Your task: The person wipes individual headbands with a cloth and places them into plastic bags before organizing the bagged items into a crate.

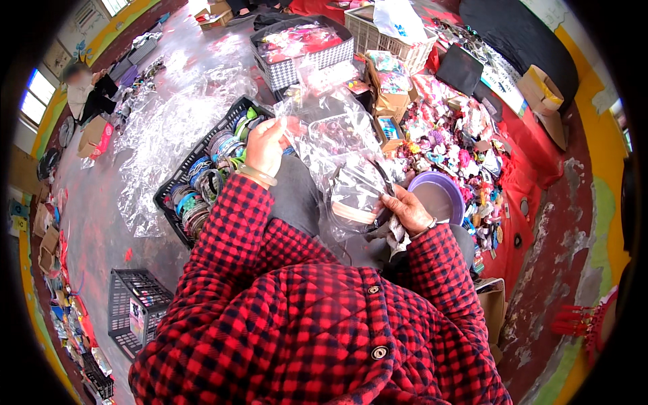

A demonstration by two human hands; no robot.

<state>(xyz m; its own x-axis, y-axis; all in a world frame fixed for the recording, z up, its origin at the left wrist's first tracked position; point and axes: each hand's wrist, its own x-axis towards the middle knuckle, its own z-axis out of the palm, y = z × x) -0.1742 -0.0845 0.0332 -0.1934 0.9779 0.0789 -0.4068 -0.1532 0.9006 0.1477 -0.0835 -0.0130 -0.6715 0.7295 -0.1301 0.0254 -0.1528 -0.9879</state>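
Note:
My left hand (264, 146) is closed, thumb and fingers pinching the edge of a clear plastic bag (341, 138) over my lap. My right hand (408, 210) grips a dark hoop that looks like a headband (386, 181), partly behind the clear film. A beige strip (354, 214) shows through the plastic beside it. Crumpled whitish material (397, 236) hangs below my right fingers. Next to my left forearm stands a black plastic crate (164, 194) filled with several rows of colourful headbands (219, 150).
A purple basin (460, 200) stands by my right hand, beside a heap of colourful hair accessories (466, 145). Loose clear plastic (162, 145) covers floor at the left. Ahead is a patterned bin (304, 63); a black basket (121, 304) lies at lower left. Another person (88, 94) sits far left.

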